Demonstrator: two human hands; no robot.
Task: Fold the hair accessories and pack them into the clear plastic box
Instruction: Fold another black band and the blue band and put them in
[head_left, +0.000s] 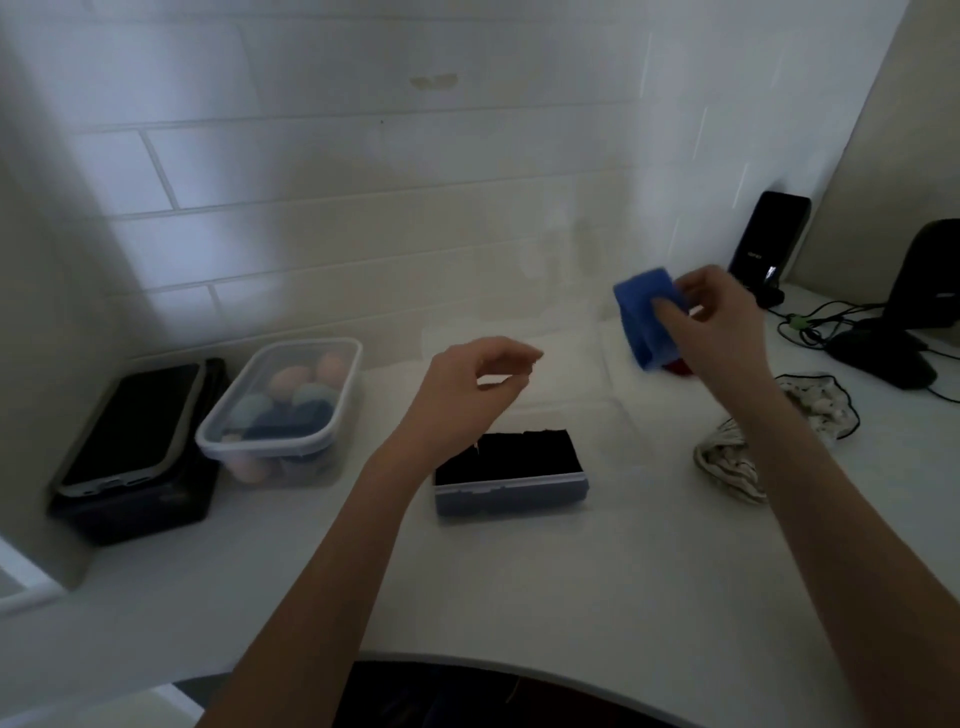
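Note:
My right hand (711, 317) holds a blue fabric headband (644, 317) up above the white counter, at the right of the view. A red accessory (678, 368) shows just below it on the counter. My left hand (475, 379) hovers over the middle of the counter, fingers loosely curled, holding nothing. Below it stands the small clear plastic box (511, 493), lid off, with black folded accessories (506, 454) inside. A striped white accessory (748, 457) with dark trim lies crumpled to the right of the box.
A lidded clear tub (228, 441) of pastel sponges stands at the left, beside a phone (130, 426) on a black case. A second phone on a stand (769, 239), cables (810, 322) and a black stand (893, 343) fill the back right corner. The tiled wall runs behind.

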